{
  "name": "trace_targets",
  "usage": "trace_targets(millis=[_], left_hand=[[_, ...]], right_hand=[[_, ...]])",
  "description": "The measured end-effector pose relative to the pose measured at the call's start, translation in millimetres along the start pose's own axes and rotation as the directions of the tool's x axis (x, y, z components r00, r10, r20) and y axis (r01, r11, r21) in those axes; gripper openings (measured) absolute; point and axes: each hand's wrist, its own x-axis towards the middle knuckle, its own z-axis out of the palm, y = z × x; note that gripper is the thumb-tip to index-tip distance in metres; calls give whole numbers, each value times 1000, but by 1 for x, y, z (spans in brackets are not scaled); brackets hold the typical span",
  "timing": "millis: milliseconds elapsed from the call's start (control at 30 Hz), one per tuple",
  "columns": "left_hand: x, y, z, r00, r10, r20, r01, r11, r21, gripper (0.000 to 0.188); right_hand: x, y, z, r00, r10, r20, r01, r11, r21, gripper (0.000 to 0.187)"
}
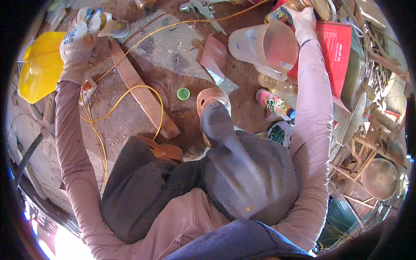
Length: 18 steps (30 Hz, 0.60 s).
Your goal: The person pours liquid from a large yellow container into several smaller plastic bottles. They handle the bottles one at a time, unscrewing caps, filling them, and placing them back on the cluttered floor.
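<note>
At the far left, my left hand [79, 45], in a whitish glove, is closed against the near end of a pale cylindrical container [114, 25]. Its fingers partly cover that end. My right hand [303, 22], also gloved, reaches to the far right and is closed on a colourful printed container [280, 14], partly hidden by the fingers. Just below it a translucent plastic pitcher [249, 44] lies on its side. Beside my left wrist stands a yellow plastic jug [41, 67].
A wooden plank [141, 89] and a looping yellow cord [162, 108] lie on the dirt floor, near a green cap [183, 94]. A red bag [333, 56], a pink-labelled bottle [273, 103] and a clear bottle [279, 83] are at right. Wooden racks [359, 158] stand beyond my right arm.
</note>
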Motion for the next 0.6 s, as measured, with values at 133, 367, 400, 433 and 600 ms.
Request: trace_targets(millis=[133, 367, 400, 433, 600], left_hand=[[8, 8, 19, 997, 72, 12, -73, 987, 140, 51], [0, -4, 7, 989, 135, -64, -118, 970, 213, 55], [-3, -10, 5, 983, 169, -76, -156, 975, 157, 55], [-4, -15, 8, 975, 201, -89, -192, 976, 101, 56], [12, -29, 43, 992, -30, 119, 68, 943, -326, 39]], right_hand=[[16, 54, -28, 989, 16, -144, -44, 979, -197, 39], [-90, -113, -155, 900, -209, 383, 272, 955, -118, 24], [-110, -126, -170, 886, -172, 432, 248, 960, -127, 18], [-128, -140, -186, 837, 75, 542, 96, 955, -280, 18], [-245, -57, -225, 850, -43, 525, 421, 654, -629, 23]])
